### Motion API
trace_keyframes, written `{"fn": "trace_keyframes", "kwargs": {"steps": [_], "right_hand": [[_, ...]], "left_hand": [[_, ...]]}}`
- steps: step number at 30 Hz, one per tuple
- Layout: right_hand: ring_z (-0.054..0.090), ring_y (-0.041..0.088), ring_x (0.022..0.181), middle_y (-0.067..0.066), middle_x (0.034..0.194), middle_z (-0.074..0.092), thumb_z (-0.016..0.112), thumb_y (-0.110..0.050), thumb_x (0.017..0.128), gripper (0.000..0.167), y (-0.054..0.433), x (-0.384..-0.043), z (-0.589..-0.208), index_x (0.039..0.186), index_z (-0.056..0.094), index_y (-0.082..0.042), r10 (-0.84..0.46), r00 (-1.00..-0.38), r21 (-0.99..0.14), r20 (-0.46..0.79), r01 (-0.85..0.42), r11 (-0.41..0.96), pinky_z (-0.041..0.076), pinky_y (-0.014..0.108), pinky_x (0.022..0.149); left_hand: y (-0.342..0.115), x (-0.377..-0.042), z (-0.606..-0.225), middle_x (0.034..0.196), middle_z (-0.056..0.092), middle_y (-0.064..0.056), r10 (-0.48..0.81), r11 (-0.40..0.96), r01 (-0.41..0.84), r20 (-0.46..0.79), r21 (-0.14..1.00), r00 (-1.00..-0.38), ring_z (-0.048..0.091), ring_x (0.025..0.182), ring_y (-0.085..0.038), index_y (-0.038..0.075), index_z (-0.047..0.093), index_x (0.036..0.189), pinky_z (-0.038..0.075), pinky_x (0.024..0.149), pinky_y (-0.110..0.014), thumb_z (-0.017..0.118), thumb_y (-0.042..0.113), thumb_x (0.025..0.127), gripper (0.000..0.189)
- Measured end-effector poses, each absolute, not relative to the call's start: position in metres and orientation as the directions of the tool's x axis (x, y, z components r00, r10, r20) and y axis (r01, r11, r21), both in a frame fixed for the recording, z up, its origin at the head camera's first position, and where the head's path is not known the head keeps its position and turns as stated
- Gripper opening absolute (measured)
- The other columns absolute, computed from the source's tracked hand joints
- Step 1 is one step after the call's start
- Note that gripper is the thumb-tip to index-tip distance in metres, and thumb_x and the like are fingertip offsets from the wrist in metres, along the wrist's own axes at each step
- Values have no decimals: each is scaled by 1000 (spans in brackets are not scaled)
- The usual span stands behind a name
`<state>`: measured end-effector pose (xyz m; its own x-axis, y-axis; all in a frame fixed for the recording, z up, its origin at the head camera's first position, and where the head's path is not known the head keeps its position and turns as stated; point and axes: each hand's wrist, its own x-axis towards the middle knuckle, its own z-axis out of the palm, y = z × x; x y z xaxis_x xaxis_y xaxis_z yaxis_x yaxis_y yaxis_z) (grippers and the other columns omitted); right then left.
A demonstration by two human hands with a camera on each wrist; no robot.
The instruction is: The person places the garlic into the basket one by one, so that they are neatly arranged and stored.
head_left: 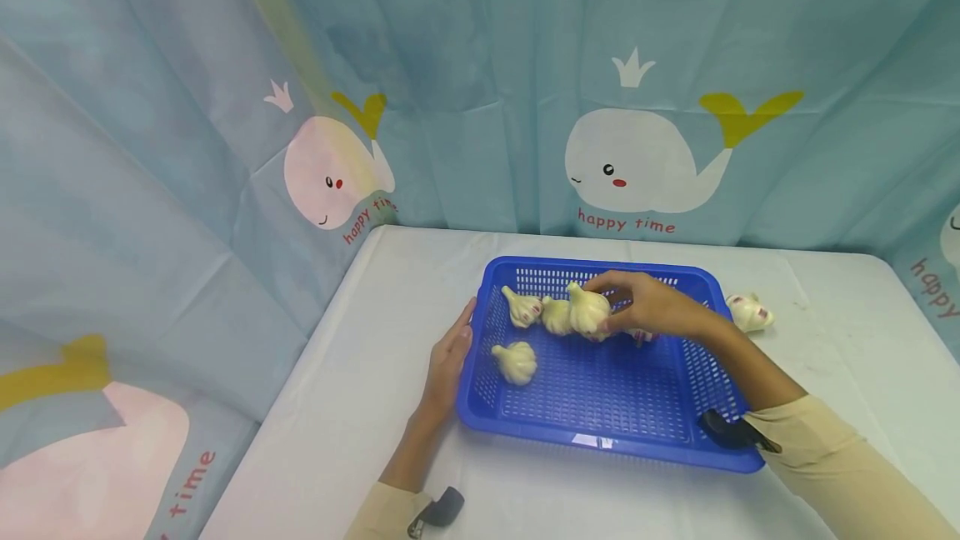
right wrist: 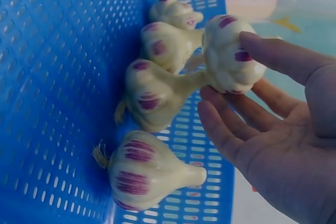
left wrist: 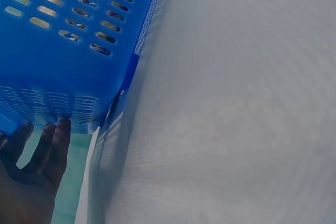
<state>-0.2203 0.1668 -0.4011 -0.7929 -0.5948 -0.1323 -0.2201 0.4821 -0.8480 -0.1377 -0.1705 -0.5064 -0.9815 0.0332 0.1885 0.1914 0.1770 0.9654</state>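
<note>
A blue plastic basket with slotted walls stands on the table. My right hand pinches a garlic bulb between thumb and fingers above the basket's far side. In the right wrist view that held bulb shows purple patches. Below it several bulbs line the far wall, among them a purple-streaked garlic bulb. Another garlic bulb lies apart near the basket's left wall. My left hand rests against the outside of that wall; in the left wrist view its extended fingertips touch it.
One more garlic bulb lies on the white tablecloth, just right of the basket. A blue whale-printed curtain hangs behind the table and along its left side.
</note>
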Motion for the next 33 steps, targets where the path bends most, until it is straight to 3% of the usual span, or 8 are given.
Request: {"fn": "trace_keyframes", "kwargs": {"steps": [10, 17, 33], "right_hand": [[62, 48, 129, 17, 143, 64, 83, -15, 87, 56, 158, -217, -402, 140, 66, -12, -642, -757, -854, -122, -250, 457, 64, 47, 79], [63, 47, 129, 19, 144, 62, 81, -13, 90, 54, 154, -214, -406, 141, 64, -7, -702, -702, -884, -121, -246, 398, 62, 53, 101], [66, 39, 125, 14, 138, 66, 84, -14, 87, 56, 145, -215, -417, 139, 63, -6, -746, -637, -863, -193, -252, 438, 61, 49, 102]], "left_hand": [[-170, -138, -506, 169, 40, 7, 26, 173, 197, 196, 965, -980, 33, 158, -12, 20, 40, 165, 26, 129, -24, 36, 35, 116, 51], [-169, -138, -505, 169, 39, 7, 26, 182, 194, 193, 964, -981, 32, 159, -14, 19, 40, 165, 26, 130, -27, 36, 35, 116, 52], [-170, -138, -506, 169, 40, 7, 30, 174, 202, 200, 964, -979, 32, 159, -13, 20, 40, 165, 26, 129, -26, 36, 35, 116, 51]]}}
